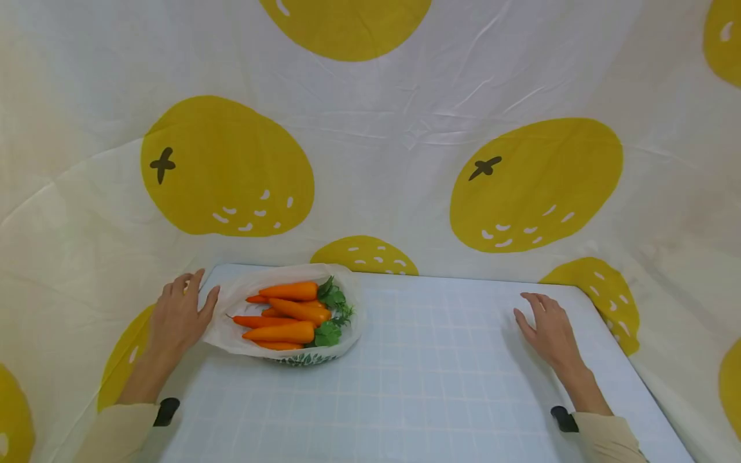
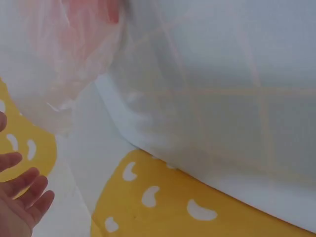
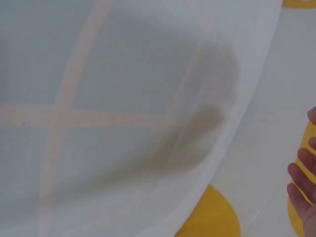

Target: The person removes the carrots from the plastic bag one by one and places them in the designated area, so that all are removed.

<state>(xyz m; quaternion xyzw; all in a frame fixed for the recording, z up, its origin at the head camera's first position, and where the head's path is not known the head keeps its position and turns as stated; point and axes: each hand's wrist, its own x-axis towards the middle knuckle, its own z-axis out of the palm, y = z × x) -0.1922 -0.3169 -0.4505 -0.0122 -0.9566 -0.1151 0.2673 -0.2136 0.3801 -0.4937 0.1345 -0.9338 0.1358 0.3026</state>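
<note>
Several orange carrots [image 1: 289, 332] with green leaves [image 1: 328, 333] lie in a bowl [image 1: 307, 357] lined with a thin whitish plastic bag [image 1: 231, 341], at the left back of the table. Just left of the bag is the left hand [image 1: 176, 318], fingers loosely bent and holding nothing. In the left wrist view the left hand [image 2: 22, 202] shows at the lower left, apart from the bag [image 2: 64, 64]. Over the table's right side hovers the right hand [image 1: 550, 331], relaxed and holding nothing; its fingers show at the right edge of the right wrist view.
A light table [image 1: 417, 373] with a faint grid pattern spans the lower middle. Behind and beside it hangs a whitish cloth [image 1: 382, 173] printed with large yellow fruits. Each wrist wears a black band, at the left [image 1: 166, 411] and at the right [image 1: 564, 419].
</note>
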